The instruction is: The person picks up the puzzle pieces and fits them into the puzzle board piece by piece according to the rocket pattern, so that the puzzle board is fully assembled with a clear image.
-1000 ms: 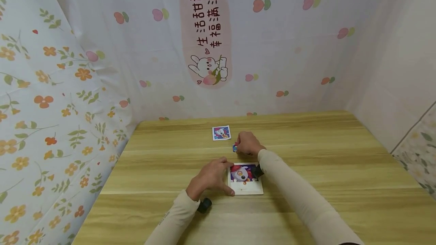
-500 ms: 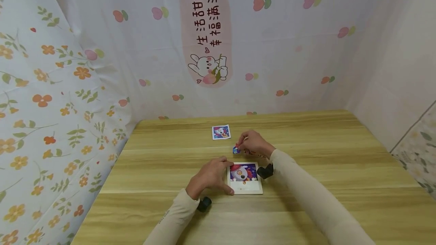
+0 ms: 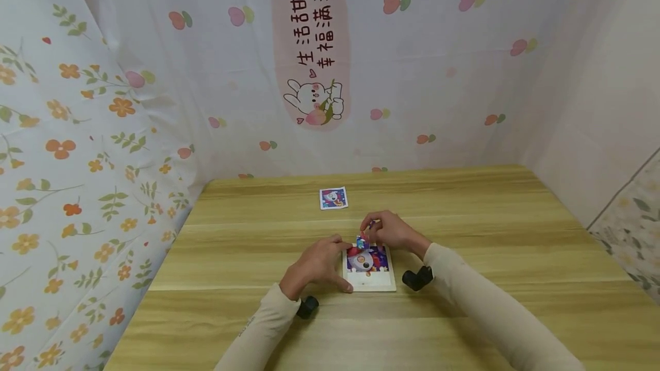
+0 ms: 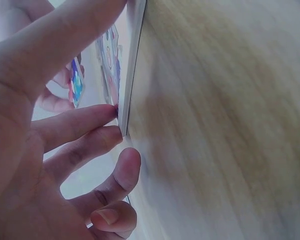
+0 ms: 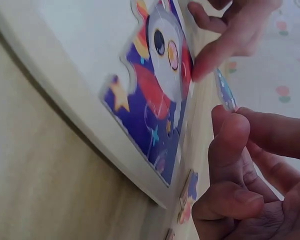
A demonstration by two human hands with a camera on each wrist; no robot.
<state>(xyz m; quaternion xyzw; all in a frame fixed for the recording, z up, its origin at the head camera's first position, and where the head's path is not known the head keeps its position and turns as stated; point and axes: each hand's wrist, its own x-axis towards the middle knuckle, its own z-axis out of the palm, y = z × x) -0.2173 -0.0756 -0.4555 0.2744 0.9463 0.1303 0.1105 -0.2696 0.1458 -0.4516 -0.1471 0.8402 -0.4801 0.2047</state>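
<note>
A square white jigsaw tray (image 3: 370, 287) lies on the table, its far part filled with joined pieces (image 3: 366, 260) that show a white-faced cartoon figure on purple. My left hand (image 3: 315, 263) spans the tray's left side, index fingertip at the far left corner, thumb at the near left corner. Between the thumb and fingers of my right hand (image 3: 393, 229) is a small blue and red jigsaw piece (image 3: 362, 243), held over the tray's far edge. From the right wrist this piece (image 5: 225, 92) appears edge-on, pinched at its lower end.
A printed picture card (image 3: 334, 198) with a similar cartoon lies farther back on the wooden table (image 3: 247, 210). Loose jigsaw pieces (image 5: 189, 195) lie beyond the tray, partly hidden by my right hand in the head view. A patterned cloth (image 3: 216, 73) hangs behind the table.
My right hand has picked the blue and red piece up from the table beyond the tray and brought it nearer, over the tray's far edge. My left hand stays at the tray's left side.
</note>
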